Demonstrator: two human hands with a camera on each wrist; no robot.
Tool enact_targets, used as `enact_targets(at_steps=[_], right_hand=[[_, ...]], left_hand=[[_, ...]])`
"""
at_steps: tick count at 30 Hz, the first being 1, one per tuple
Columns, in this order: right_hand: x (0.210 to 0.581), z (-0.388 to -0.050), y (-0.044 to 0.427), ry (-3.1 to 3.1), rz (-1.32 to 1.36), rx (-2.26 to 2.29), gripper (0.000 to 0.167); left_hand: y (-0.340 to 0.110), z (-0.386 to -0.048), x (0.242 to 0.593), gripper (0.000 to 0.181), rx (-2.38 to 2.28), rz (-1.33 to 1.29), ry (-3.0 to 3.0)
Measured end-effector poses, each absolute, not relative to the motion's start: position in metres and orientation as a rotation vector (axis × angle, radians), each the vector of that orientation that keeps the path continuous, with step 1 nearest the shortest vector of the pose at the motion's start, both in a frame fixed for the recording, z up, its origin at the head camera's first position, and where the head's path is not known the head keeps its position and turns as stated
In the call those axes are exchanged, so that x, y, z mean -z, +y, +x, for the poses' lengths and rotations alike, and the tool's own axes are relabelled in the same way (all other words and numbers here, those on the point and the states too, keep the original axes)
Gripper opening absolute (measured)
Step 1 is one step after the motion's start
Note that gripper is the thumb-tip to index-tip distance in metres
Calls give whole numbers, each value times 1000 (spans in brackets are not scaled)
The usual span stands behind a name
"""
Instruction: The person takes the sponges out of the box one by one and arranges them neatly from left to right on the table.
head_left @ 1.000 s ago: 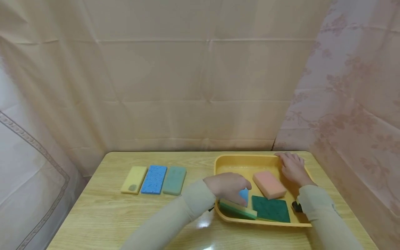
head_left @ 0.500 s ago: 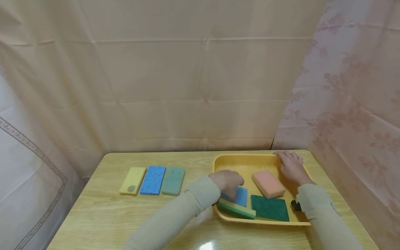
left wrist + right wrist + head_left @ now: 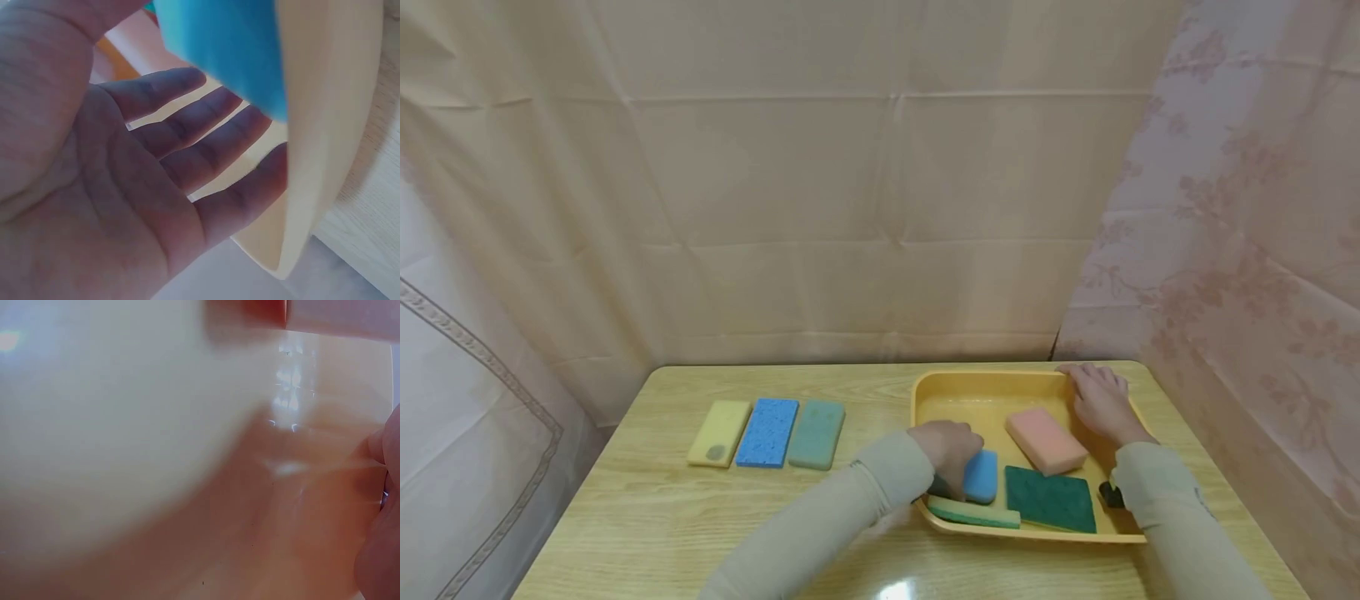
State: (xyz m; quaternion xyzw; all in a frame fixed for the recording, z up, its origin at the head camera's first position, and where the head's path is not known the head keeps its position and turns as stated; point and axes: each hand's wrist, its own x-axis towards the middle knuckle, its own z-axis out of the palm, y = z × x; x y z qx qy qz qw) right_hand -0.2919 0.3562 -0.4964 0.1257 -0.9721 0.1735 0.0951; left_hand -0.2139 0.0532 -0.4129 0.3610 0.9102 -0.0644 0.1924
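My left hand (image 3: 949,454) reaches into the yellow plastic tray (image 3: 977,382) and grips the left part of a light blue sponge (image 3: 981,477). In the left wrist view, its fingertips (image 3: 253,122) lie against the lower edge of the blue sponge (image 3: 219,47); the thumb's tip is out of sight. My right hand (image 3: 1105,406) holds the tray's far right rim, fingers over the edge. Below the blue sponge lies a yellow-and-green sponge (image 3: 973,512). A dark green scouring sponge (image 3: 1050,500) and a thick pink sponge (image 3: 1046,442) lie farther right in the tray.
Left on the wooden table (image 3: 700,533), a yellow sponge (image 3: 720,433), a speckled blue sponge (image 3: 767,432) and a pale green sponge (image 3: 817,434) lie in a row. A small black object (image 3: 1111,496) shows beside the right sleeve. Curtains (image 3: 850,208) hang behind the table.
My left hand has come down into the tray and taken hold of the light blue sponge, which is now slightly tilted. The yellow-and-green sponge has shifted toward the near rim. The right hand stays put.
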Motion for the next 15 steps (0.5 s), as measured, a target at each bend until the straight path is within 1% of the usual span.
enact_targets(at_steps=[6, 15], right_hand=[[496, -292, 356, -2885, 363, -494, 36], [496, -292, 354, -2885, 357, -483, 36]], left_hand=[[58, -211, 413, 58, 230, 1019, 2570], [68, -214, 414, 50, 293, 1016, 2550]])
